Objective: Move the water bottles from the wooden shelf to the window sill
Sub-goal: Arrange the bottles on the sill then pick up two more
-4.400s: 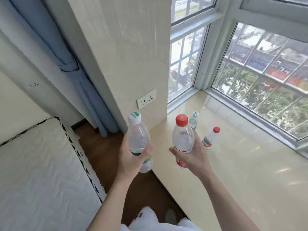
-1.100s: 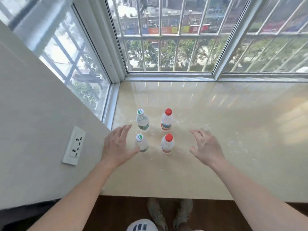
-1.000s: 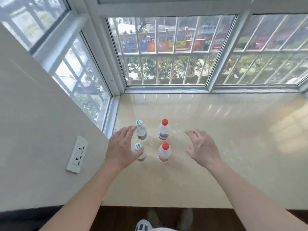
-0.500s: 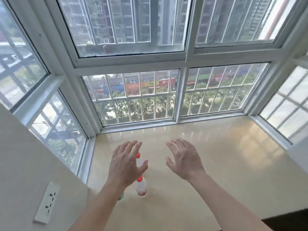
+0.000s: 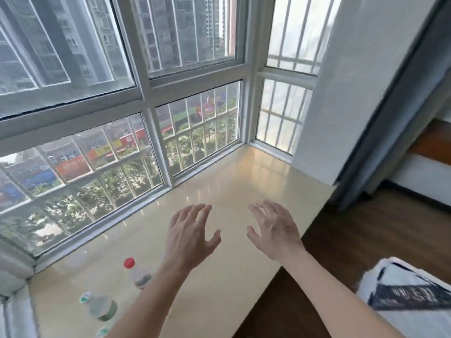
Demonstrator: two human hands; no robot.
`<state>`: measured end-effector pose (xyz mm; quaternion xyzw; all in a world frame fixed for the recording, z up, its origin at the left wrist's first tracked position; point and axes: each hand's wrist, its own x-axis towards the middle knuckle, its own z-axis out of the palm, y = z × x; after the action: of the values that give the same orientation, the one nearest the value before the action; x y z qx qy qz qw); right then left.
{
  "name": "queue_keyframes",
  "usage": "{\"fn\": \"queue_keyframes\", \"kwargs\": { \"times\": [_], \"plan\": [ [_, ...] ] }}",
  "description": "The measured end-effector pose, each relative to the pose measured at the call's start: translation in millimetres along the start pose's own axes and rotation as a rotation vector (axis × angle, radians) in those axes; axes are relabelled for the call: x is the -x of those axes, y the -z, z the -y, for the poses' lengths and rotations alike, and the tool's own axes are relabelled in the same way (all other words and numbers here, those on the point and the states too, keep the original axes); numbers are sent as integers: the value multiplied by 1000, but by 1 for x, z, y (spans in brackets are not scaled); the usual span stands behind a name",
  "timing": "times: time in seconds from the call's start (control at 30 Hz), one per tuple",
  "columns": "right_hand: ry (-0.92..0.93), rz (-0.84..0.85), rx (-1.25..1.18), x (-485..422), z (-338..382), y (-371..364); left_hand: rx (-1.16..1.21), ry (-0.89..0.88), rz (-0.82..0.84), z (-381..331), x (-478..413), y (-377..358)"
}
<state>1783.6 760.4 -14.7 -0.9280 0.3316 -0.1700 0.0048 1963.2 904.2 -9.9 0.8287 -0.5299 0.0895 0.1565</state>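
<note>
Clear water bottles stand on the glossy beige window sill [image 5: 231,191] at lower left. A red-capped bottle [image 5: 136,272] is partly behind my left forearm. A green-capped bottle [image 5: 97,306] stands nearer the corner, and a second green cap [image 5: 103,332] peeks out at the bottom edge. My left hand [image 5: 190,237] hovers over the sill with fingers spread, holding nothing. My right hand [image 5: 275,230] is beside it, also spread and empty. Both hands are well to the right of the bottles. The wooden shelf is out of view.
Barred windows [image 5: 122,154] wrap the sill on the far and right sides. A white wall pillar [image 5: 341,106] and a grey-blue curtain [image 5: 390,123] stand at right. Dark wooden floor [image 5: 366,240] lies below the sill's edge. A white patterned thing [image 5: 415,296] is at lower right.
Both bottles were set down on the sill beside two others and let go. My view has since swung right, so the bottles slid to lower left; both hands stay spread and empty.
</note>
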Motion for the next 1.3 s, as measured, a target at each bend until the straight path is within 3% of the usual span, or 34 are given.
{"fn": "queue_keyframes", "kwargs": {
  "times": [0.33, 0.67, 1.3],
  "plan": [
    [-350, -45, 122, 111, -90, 39, 152, -338, 61, -123, -16, -36],
    [-570, -108, 153, 154, -180, 48, 150, -588, 105, -226, -61, -84],
    [-732, -116, 90, 83, -456, 28, 144, -707, 157, -455, -251, -200]
  ]
}}
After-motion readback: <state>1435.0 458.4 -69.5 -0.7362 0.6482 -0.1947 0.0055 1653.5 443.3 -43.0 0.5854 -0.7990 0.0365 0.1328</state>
